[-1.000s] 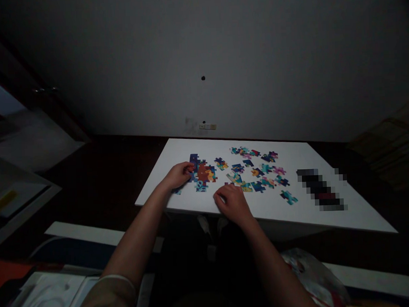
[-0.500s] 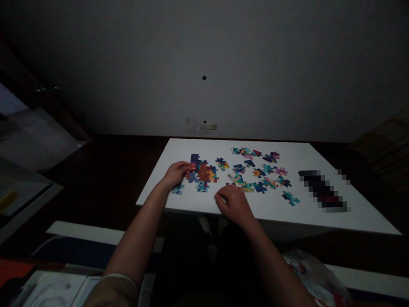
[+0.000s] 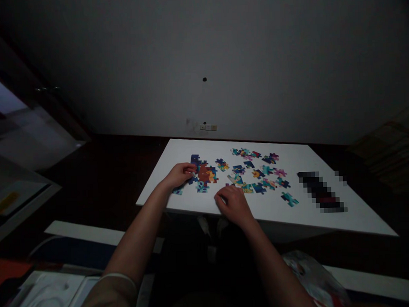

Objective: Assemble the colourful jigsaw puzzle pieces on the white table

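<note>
My left hand (image 3: 181, 174) is at the left side of a partly joined jigsaw puzzle (image 3: 204, 172), its fingers pinched on a puzzle piece at the edge. The fingers cover most of that piece. A loose teal piece (image 3: 178, 190) lies just under the left wrist, partly hidden. My right hand (image 3: 233, 202) rests near the table's front edge with its fingers curled in, and nothing shows in it. Loose puzzle pieces (image 3: 259, 188) are scattered beyond it and to its right. One small cluster (image 3: 221, 164) sits between the joined part and the scatter.
The white table (image 3: 327, 225) carries all the pieces. A pixelated dark object (image 3: 321, 192) lies on its right side. In front of the table are a clear plastic bag (image 3: 312, 275) at right and an open white box (image 3: 48, 293) at left. A grey wall (image 3: 255, 80) stands behind.
The left fingers have shifted slightly down and closer to the joined puzzle; the red piece seen at their tips before is now hidden. My right hand stays where it was.
</note>
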Tool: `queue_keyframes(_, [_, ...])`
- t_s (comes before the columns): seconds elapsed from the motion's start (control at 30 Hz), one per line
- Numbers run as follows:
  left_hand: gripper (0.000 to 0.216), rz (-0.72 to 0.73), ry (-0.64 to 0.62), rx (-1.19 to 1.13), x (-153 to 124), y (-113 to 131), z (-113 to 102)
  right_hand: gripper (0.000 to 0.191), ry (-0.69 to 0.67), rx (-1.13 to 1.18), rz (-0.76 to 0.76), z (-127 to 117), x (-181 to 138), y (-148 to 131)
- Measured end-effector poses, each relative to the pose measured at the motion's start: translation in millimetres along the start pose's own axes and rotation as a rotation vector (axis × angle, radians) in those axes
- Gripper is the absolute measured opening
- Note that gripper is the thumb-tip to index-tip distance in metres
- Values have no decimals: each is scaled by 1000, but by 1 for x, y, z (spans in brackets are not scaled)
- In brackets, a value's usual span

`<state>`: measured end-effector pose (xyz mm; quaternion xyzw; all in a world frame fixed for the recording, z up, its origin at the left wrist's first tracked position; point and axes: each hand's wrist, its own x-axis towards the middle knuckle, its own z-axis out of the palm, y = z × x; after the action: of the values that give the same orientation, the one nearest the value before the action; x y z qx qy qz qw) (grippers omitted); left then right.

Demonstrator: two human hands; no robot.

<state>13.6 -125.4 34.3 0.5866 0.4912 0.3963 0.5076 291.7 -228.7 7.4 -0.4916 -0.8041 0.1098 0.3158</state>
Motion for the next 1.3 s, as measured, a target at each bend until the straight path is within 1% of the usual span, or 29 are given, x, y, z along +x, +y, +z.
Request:
queue_keyframes(0.2, [41,-9,94,4,-8,1,-3,20,-8,-3,-4,0,0,2])
queue_keyframes(0.33, [40,19,112,-19,-10,6,2,21,-13,-7,-9,1,0,2])
queue_keyframes(0.43, [40,30,80,-54,-13,7,12,20,-13,0,-2,2,0,2])
queue_keyframes(0.63, [38,42,-16,-156,-26,4,45,17,17,11,24,2,0,2])
queue_keyframes(0.77, [37,52,-33,-188,-35,2,59,17,39,12,38,3,1,1])
queue_keyframes(0.87, [36,52,-53,-206,-38,0,64,25,105,43,73,4,1,2])
queue_keyframes(0.97, [34,59,-72,-213,-39,0,68,38,176,138,109,4,1,3])
queue_keyframes(1.03, [35,72,-80,-211,-38,-1,71,44,194,204,115,3,0,4])
queue_keyframes(1.1, [37,89,-88,-209,-37,-1,75,51,179,238,96,1,0,4])
queue_keyframes(1.2, [40,109,-99,-207,-37,-3,82,58,117,212,39,1,0,3])
queue_keyframes(1.3, [44,119,-110,-199,-40,-5,90,53,66,146,22,2,0,3])
